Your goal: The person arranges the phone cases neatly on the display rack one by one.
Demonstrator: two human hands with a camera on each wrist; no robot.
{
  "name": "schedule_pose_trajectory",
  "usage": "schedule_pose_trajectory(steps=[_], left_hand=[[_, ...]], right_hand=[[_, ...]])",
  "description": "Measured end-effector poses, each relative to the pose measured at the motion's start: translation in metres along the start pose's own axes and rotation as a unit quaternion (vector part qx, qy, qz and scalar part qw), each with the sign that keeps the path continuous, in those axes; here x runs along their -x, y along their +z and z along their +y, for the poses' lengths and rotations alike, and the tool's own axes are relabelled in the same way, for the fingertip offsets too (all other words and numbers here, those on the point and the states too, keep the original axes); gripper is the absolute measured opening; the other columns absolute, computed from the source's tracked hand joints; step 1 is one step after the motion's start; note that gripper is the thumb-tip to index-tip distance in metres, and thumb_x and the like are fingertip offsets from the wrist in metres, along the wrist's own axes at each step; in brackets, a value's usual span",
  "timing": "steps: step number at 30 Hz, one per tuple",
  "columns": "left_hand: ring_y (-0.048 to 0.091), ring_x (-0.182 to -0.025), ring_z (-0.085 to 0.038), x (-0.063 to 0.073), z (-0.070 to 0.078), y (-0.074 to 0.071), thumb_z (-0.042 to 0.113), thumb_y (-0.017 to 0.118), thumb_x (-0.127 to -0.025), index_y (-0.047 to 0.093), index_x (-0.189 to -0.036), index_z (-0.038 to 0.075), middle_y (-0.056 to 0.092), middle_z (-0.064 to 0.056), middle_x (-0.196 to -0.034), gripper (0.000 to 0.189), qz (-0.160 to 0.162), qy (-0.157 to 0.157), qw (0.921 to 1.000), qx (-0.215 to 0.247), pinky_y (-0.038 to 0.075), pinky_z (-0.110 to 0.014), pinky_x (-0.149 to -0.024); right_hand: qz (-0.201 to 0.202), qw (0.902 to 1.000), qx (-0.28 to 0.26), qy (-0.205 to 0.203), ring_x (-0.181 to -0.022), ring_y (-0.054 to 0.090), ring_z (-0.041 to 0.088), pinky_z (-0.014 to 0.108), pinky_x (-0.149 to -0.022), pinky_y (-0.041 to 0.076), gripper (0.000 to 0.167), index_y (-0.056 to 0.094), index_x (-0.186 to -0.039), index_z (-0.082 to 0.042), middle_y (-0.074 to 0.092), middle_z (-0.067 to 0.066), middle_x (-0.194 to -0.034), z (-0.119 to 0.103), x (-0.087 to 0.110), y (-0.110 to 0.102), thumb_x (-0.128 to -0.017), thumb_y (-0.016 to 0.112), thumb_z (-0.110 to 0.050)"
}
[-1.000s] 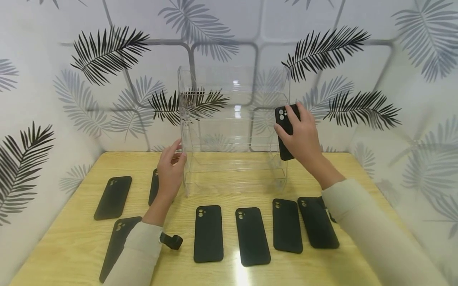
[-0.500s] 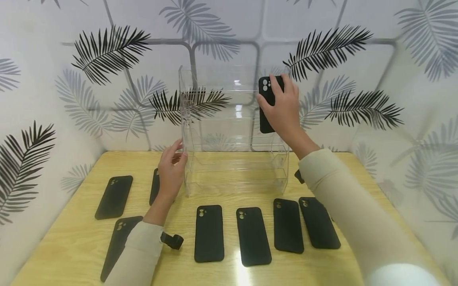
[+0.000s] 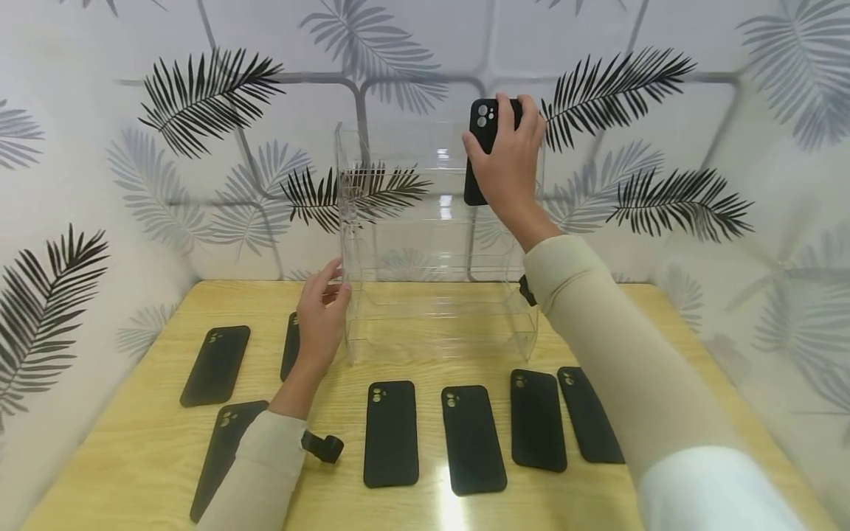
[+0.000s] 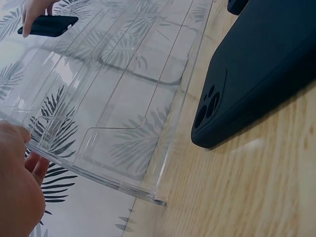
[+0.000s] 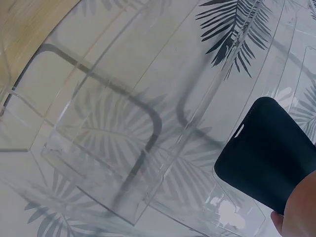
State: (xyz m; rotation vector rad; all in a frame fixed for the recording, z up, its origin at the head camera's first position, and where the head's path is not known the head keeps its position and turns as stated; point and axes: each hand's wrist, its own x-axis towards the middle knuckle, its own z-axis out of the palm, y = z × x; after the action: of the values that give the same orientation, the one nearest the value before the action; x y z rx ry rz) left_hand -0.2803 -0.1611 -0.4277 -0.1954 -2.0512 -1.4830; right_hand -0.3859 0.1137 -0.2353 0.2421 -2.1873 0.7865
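In the head view my right hand (image 3: 508, 158) holds a black phone case (image 3: 477, 181) upright, fingers over its top and right edge and thumb at its left. The case overlaps the upper right of a clear acrylic tiered rack (image 3: 434, 343). In the right wrist view the lower end of the case (image 5: 264, 153) is close to the rack's clear tiers. My left hand (image 3: 321, 313) grips the rack's left side panel. The left wrist view shows that hand (image 4: 17, 182) with thumb and fingers on either side of the panel's edge (image 4: 98, 177).
Several black phone cases lie on the wooden table (image 3: 332, 501): a row in front of the rack, including one case (image 3: 392, 435), and others at the left, including another case (image 3: 215, 365). One is partly under my left sleeve. A leaf-patterned wall (image 3: 232, 243) stands behind.
My right hand has carried the phone case up and to the left, from beside the rack's right edge to its upper right tiers. The left hand has stayed on the side panel.
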Motion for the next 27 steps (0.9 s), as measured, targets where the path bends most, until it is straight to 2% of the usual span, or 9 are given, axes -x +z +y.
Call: schedule_pose_trajectory(steps=[7,14,21,27], left_hand=[[0.065,-0.104,-0.024,0.0,0.001,0.002,0.012,0.062,-0.1,0.059,-0.143,0.018,0.062,-0.012,-0.123,0.043,0.007,0.004,1.0,0.0,0.048,-0.015,-0.088],[0.064,-0.105,-0.023,0.0,0.001,0.0,0.013,0.061,-0.1,0.058,-0.143,0.019,0.061,-0.012,-0.123,0.043,0.001,-0.002,1.0,0.006,0.048,-0.015,-0.089],[0.063,-0.105,-0.021,0.001,0.0,0.001,0.013,0.061,-0.101,0.058,-0.144,0.019,0.061,-0.011,-0.124,0.043,0.001,-0.001,1.0,0.001,0.047,-0.014,-0.089],[0.063,-0.105,-0.022,0.001,0.002,0.001,0.013,0.061,-0.101,0.058,-0.143,0.019,0.061,-0.012,-0.124,0.043,0.001,-0.002,1.0,0.008,0.047,-0.014,-0.089]], right_hand=[[-0.007,0.9992,0.009,0.038,-0.144,0.019,0.028,0.04,-0.114,0.035,0.068,0.035,-0.155,-0.016,0.02,0.013,-0.159,0.005,-0.003,0.01,-0.098,0.062,-0.043],[-0.011,0.9986,0.039,0.033,-0.144,0.02,0.031,0.044,-0.111,0.038,0.069,0.035,-0.154,-0.013,0.021,0.016,-0.157,0.013,0.007,0.019,-0.099,0.062,-0.043],[-0.023,0.9961,0.08,0.03,-0.147,0.017,0.034,0.044,-0.118,0.031,0.071,0.03,-0.156,-0.011,0.021,0.019,-0.158,0.012,0.009,0.022,-0.1,0.057,-0.046],[-0.033,0.9947,0.091,0.035,-0.145,0.02,0.036,0.043,-0.12,0.026,0.075,0.027,-0.158,-0.008,0.021,0.019,-0.159,0.008,0.008,0.024,-0.101,0.055,-0.047]])
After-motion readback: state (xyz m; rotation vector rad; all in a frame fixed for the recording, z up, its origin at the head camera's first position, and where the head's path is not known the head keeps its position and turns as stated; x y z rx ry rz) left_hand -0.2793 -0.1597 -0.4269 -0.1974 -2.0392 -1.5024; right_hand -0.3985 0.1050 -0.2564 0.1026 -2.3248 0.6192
